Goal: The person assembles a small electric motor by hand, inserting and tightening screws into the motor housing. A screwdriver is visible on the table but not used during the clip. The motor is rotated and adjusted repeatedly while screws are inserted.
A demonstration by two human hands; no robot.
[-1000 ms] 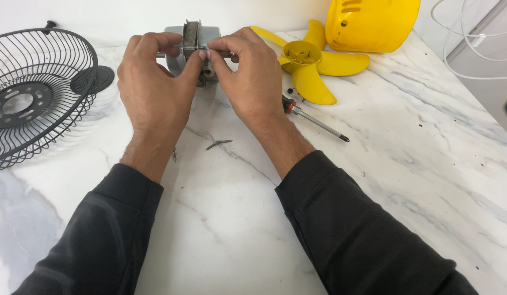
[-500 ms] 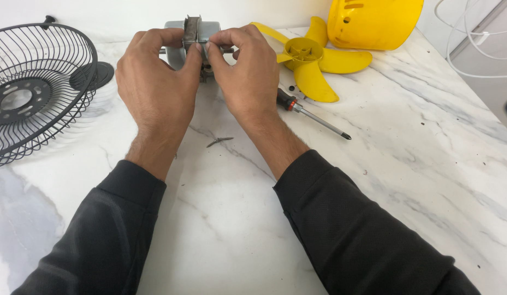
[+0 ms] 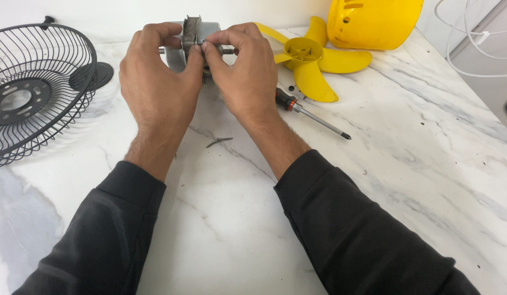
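Both hands grip a small grey fan motor point(image 3: 196, 34) at the far edge of the white marble table point(image 3: 417, 164). The left hand point(image 3: 158, 90) wraps the motor's left side, fingers curled over its top; the right hand point(image 3: 245, 76) closes on the right side, thumb and forefinger pinched near the dark middle band. The two thumbs touch at the centre of the motor. Its shaft runs left to right, so the long axis lies across the view, with a short stub showing at each side between the fingers. Just right of the right hand lies a screwdriver point(image 3: 313, 116), its tip pointing away to the right. Beyond it rest a yellow fan blade point(image 3: 310, 60) and a yellow housing point(image 3: 373, 22). A black wire guard point(image 3: 35, 87) sits well apart on the left, and a small metal clip point(image 3: 219, 141) lies between the wrists
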